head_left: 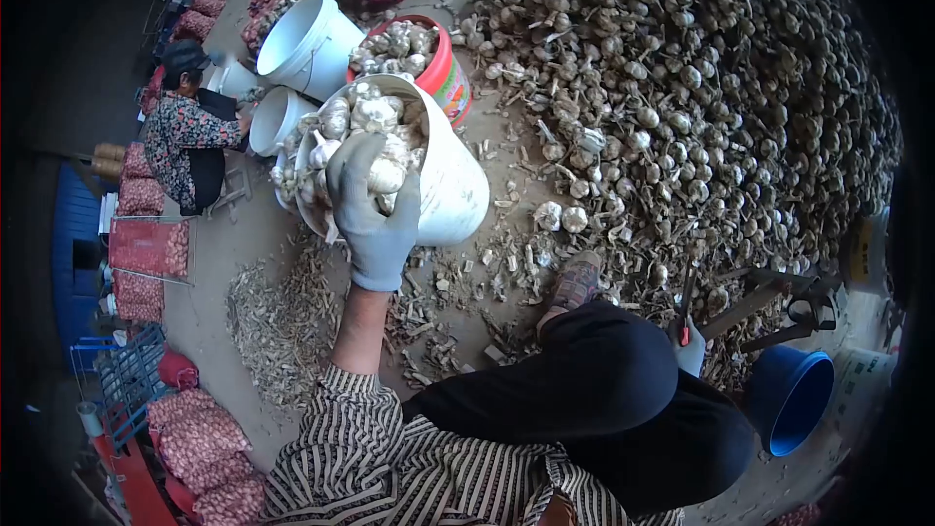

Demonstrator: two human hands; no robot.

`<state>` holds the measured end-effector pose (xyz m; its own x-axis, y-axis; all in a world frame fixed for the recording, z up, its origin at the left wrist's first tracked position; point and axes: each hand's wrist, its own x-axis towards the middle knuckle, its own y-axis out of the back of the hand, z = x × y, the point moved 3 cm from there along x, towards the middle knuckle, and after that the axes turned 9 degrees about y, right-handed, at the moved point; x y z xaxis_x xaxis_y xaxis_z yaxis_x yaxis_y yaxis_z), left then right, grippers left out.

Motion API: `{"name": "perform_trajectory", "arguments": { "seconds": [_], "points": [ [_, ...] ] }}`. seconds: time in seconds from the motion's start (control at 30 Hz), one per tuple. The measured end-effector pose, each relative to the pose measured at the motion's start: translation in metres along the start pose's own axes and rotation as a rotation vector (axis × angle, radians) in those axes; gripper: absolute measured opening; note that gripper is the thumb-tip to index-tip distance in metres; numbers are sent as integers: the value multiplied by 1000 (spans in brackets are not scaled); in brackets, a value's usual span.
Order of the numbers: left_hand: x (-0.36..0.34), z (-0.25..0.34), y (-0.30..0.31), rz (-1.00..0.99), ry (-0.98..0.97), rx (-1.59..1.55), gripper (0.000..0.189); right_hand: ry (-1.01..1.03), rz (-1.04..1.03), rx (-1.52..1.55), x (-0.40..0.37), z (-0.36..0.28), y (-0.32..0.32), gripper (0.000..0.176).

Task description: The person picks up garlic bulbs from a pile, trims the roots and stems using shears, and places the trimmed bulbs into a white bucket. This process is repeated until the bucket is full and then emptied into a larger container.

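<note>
My left hand [375, 209], in a light grey glove, reaches over the tilted white bucket [453, 185] heaped with garlic bulbs [375, 112]. Its thumb and fingers are apart, curved down against the bulbs, with a gap between them. Beyond my knee, my right hand [691, 353], also gloved, is largely hidden by the leg. It is closed round a red-handled cutting tool, apparently shears [685, 333], whose dark, narrow end points up toward the big heap of garlic [672, 88].
A red bucket of garlic [456, 88] and white buckets [312, 44] stand behind. Cut stalks [282, 321] litter the floor. A co-worker [190, 131] sits at left near red net sacks [141, 248]. A blue bucket [791, 404] lies at right beside a metal frame [750, 307].
</note>
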<state>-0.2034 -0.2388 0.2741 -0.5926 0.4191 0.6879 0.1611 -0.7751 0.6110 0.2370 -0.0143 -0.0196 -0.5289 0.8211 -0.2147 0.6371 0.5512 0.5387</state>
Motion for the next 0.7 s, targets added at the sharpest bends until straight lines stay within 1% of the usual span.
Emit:
{"name": "perform_trajectory", "arguments": {
  "seconds": [0.03,0.07,0.1,0.13,0.2,0.23,0.27,0.3,0.33,0.37,0.4,0.47,0.5,0.53,0.57,0.6,0.67,0.7],
  "points": [
    [8,-11,7,7,-3,10,52,15,-1,-2,1,10,-3,25],
    [15,-17,9,-20,-18,30,51,-22,24,95,4,22,-7,25],
    [23,-20,2,-49,-82,94,50,-60,49,188,6,29,-7,24],
    [31,-24,-5,-78,-143,163,48,-50,50,177,4,18,0,24],
    [50,-32,-31,-192,-174,350,48,80,40,-58,5,-10,8,24],
    [55,-59,-58,-352,-134,561,46,50,-2,-66,7,-2,8,23],
    [54,-83,-78,-515,-92,767,44,66,-9,-64,6,6,6,23],
    [57,-86,-78,-506,-83,773,44,20,8,57,3,22,2,23],
    [64,-82,-78,-501,-93,832,42,-28,29,182,6,20,-1,24],
    [73,-77,-80,-496,-109,889,39,-44,44,143,2,19,5,23],
    [79,-59,-71,-496,-121,885,39,-49,53,149,3,10,-1,23],
    [70,-7,-62,-247,-292,556,38,-161,137,236,-5,5,1,21],
    [53,6,-80,-288,-325,481,38,-207,93,199,-8,16,0,23],
    [34,16,-97,-372,-265,244,38,-260,46,159,-8,32,-1,25],
    [22,28,-117,-448,-200,21,38,-253,47,185,-10,40,-4,26],
    [5,36,-147,-557,-173,-59,42,-236,39,216,-9,39,-9,26],
    [-34,28,-230,-749,-60,-201,43,-62,-6,-71,-4,15,-2,23],
    [-51,24,-272,-794,-52,-227,44,-14,-1,-113,-4,26,-5,27]
  ]
}}
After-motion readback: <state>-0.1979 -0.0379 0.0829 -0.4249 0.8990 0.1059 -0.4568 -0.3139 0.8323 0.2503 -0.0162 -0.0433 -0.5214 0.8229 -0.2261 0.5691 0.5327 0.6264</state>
